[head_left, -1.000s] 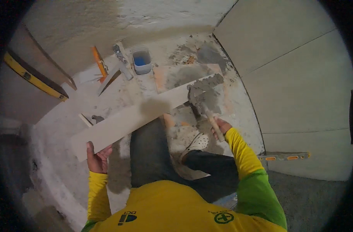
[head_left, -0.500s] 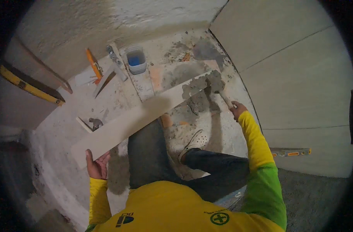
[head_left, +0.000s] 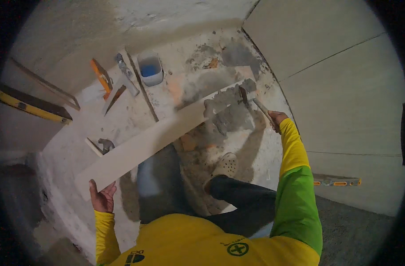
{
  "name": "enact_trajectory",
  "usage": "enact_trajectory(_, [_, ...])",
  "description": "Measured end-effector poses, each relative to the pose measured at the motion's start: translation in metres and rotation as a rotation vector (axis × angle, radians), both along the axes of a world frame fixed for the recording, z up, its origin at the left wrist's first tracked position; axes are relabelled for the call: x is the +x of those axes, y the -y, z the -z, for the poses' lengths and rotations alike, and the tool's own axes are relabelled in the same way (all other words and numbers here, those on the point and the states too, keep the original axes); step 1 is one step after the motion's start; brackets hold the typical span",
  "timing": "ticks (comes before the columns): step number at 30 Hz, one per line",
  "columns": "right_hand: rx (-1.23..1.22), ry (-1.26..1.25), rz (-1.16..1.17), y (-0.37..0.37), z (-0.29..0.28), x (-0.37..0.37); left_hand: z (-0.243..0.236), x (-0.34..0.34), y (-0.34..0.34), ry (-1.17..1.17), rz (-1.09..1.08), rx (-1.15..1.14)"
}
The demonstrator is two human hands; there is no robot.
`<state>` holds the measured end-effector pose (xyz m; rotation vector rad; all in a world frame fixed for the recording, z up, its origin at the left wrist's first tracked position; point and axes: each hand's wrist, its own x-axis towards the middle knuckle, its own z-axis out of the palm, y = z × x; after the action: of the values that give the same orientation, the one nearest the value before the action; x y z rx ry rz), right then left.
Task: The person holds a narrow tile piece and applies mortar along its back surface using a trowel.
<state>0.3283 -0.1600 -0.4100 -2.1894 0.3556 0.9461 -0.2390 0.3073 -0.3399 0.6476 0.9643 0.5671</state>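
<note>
A long pale strip of board or tile (head_left: 144, 144) lies diagonally across my leg, with grey mortar (head_left: 222, 106) on its far right end. My left hand (head_left: 102, 195) supports the near end, thumb on top and fingers beneath. My right hand (head_left: 278, 120) grips a trowel (head_left: 262, 106) by its light handle; the blade is at the mortar on the strip, partly hidden in it. Behind the strip lies a stained square tile or board (head_left: 233, 73).
A small tub (head_left: 150, 66), an orange tool (head_left: 100, 73) and metal tools (head_left: 124, 73) sit at the back. Hammer-like tool (head_left: 105, 145) lies left of the strip. A yellow level (head_left: 33, 108) leans left; another level (head_left: 337, 181) rests right, by the panelled wall (head_left: 344, 97).
My right hand and trowel have moved right and up along the mortar, which looks more spread at the strip's end. My left hand still holds the near end.
</note>
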Motion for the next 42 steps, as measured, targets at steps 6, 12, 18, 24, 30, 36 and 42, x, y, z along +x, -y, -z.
enact_trajectory(6, [0.069,-0.032,-0.121,0.005,-0.001,-0.017,0.001,0.004,0.002,0.012,-0.021,0.003])
enact_trajectory(12, [0.077,-0.065,-0.197,-0.004,-0.013,-0.035,-0.002,0.003,0.006,-0.001,-0.026,0.03])
enact_trajectory(18, [0.078,0.001,-0.309,-0.009,-0.016,-0.045,0.005,-0.006,0.0,0.024,0.014,0.027])
enact_trajectory(24, [0.103,0.342,-0.662,-0.014,0.009,-0.078,0.005,-0.005,-0.002,0.064,0.039,-0.003])
enact_trajectory(30, [0.041,0.326,-0.682,0.009,0.035,-0.136,0.002,-0.002,0.001,0.071,0.024,-0.009])
enact_trajectory(36, [-0.288,0.394,-0.808,0.044,-0.013,-0.117,0.001,-0.007,-0.002,0.117,0.057,-0.016])
enact_trajectory(42, [-0.348,0.58,-0.808,-0.047,-0.082,-0.118,-0.003,-0.002,0.001,0.112,0.075,-0.012])
